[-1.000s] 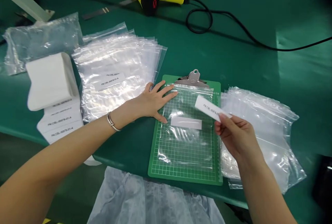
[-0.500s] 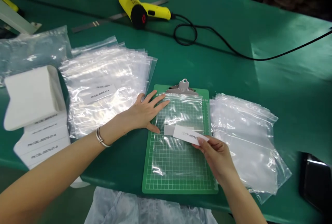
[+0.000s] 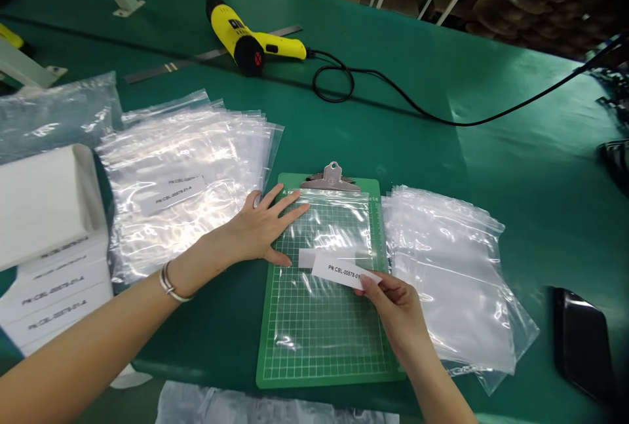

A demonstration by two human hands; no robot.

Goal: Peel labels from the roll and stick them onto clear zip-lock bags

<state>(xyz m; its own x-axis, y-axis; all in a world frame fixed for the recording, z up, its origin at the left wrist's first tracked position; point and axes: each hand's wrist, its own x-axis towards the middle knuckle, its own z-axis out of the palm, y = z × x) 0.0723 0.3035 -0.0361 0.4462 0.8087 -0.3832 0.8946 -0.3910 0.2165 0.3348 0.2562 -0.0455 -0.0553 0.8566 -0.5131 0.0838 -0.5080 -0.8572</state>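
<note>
A clear zip bag (image 3: 324, 326) lies on a green gridded clipboard (image 3: 275, 371) with a metal clip (image 3: 333, 178) at its top. My left hand (image 3: 260, 224) rests with fingers spread over the left side of the bag and board. Between thumb and fingers, my right hand (image 3: 396, 309) pinches a white printed label (image 3: 339, 270) by its right end. The label is slightly tilted, over the middle of the bag. Just behind it, a pale rectangle (image 3: 307, 257) shows at the bag's middle; whether it lies on or under the film I cannot tell.
Left of the board is a pile of bags (image 3: 187, 149), the top one labelled. A folded label strip (image 3: 44, 208) sits further left. More clear bags (image 3: 447, 267) lie to the right, beside a black glossy object (image 3: 582, 342). Behind lie a yellow heat gun (image 3: 246, 44) and a steel ruler (image 3: 147, 75).
The view has shifted, so the table's things appear a little lower and further left. Both hands keep their places over the bag, the label still in my right hand.
</note>
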